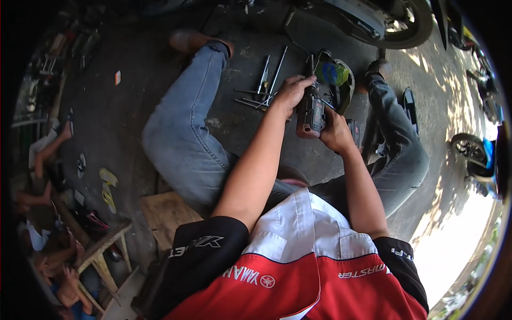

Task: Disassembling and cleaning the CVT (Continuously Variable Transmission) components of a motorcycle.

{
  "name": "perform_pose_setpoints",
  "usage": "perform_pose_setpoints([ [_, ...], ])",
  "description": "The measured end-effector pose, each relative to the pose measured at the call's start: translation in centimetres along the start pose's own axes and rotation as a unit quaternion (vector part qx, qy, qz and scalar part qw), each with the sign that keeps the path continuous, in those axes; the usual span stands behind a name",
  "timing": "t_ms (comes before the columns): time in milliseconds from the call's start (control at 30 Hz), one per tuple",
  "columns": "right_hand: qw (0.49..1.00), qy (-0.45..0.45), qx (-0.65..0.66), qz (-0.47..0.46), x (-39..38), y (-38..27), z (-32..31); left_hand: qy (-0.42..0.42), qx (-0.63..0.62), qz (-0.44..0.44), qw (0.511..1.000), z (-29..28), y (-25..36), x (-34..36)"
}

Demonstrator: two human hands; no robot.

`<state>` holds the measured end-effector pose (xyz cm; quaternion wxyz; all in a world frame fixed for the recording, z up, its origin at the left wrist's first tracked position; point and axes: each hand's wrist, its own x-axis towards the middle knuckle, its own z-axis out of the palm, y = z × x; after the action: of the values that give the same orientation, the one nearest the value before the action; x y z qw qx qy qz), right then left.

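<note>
- Overall, a dark, scuffed floor [120, 138], workshop-like; dappled sunlight along the right.
- Motorcycle [352, 16] at top edge, its wheel just beyond the work; more two-wheelers, one with blue bodywork [488, 154], far right.
- Other people [42, 213] far left, near a wooden bench [106, 245].
- Shirt [261, 293], red and white with black sleeves: pale lettering and a round emblem on the chest, more lettering on both sleeves.
- Round container [350, 88], blue and green inside, just beyond the hands.
- Power driver [311, 120] between the spread legs, shaft pointing away from the wearer; small pale marking on its housing, unreadable.
- Left hand [292, 93]: fingers bent closed about the driver's front end. Right hand [337, 130]: wrapped round its grip.
- Metal rods [277, 72] on the floor, left of the driver.
- Orange-and-white packet [118, 78], left; print too small.
</note>
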<state>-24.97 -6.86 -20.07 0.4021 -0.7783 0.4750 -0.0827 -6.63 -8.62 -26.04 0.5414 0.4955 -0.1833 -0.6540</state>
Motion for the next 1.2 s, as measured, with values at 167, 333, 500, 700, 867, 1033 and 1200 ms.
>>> perform_pose_setpoints([
  [167,0.998,0.056,-0.023,0.028,-1.1,2.4,-0.4,-0.067,-0.098,0.004,0.993,3.1,-0.4,-1.8],
  [333,0.995,0.044,-0.065,0.062,-2.0,1.2,-0.7,-0.077,-0.016,-0.059,0.995,3.2,0.7,-0.5],
  [500,0.993,0.065,-0.022,0.093,-1.9,3.0,0.0,-0.043,0.031,-0.094,0.994,5.6,1.2,-0.2],
  [700,0.993,0.067,0.080,0.058,-0.5,5.4,-0.7,-0.032,0.000,-0.138,0.990,4.1,0.2,2.3],
  [867,0.986,0.063,0.152,0.025,2.9,8.2,-3.3,-0.053,0.030,-0.085,0.994,6.6,2.0,5.9],
  [1033,0.983,0.003,0.178,0.052,4.3,11.2,-6.2,-0.065,0.140,-0.031,0.988,9.0,2.3,8.2],
  [1200,0.992,-0.012,0.104,0.073,4.6,13.4,-7.8,-0.089,0.140,-0.086,0.982,9.5,0.6,11.5],
])
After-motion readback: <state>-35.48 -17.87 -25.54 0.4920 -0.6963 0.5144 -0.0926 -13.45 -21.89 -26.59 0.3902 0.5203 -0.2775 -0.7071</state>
